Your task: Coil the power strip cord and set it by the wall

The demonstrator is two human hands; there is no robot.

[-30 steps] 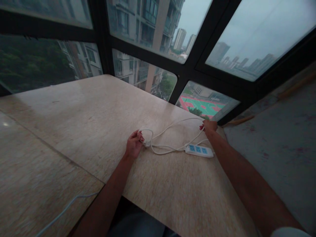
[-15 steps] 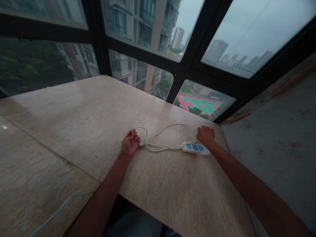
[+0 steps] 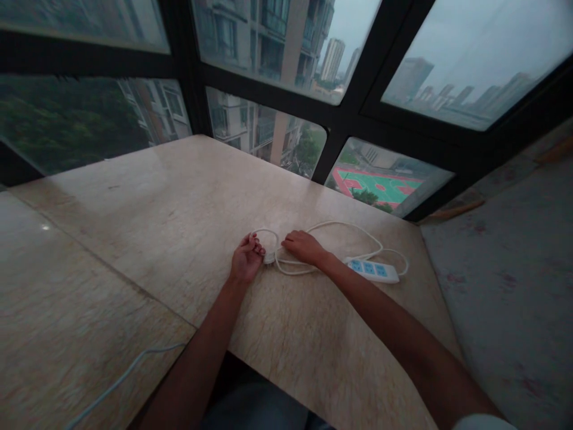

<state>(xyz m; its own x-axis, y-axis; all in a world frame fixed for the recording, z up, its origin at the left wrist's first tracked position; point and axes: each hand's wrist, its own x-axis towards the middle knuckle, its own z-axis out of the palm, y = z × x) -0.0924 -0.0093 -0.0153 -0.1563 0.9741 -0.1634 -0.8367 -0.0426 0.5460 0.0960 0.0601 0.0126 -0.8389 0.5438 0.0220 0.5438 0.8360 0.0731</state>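
Observation:
A white power strip [image 3: 373,270] with blue sockets lies on the beige marble ledge [image 3: 188,197], and its white cord [image 3: 353,230] loops around it. My left hand [image 3: 246,260] is curled closed on the cord beside the white plug [image 3: 269,258]. My right hand [image 3: 303,246] rests palm down on the cord loops just right of the plug, its fingers bent over the cable. The two hands are nearly touching.
Dark-framed windows [image 3: 340,128] close off the ledge at the back, with a city view beyond. A second thin white cable [image 3: 116,382] runs across the lower left slab. A grey floor [image 3: 514,257] lies to the right, past the ledge's edge.
My right hand has moved left from the far end of the cord, past the power strip, to the loops beside my left hand. My left hand has stayed on the cord.

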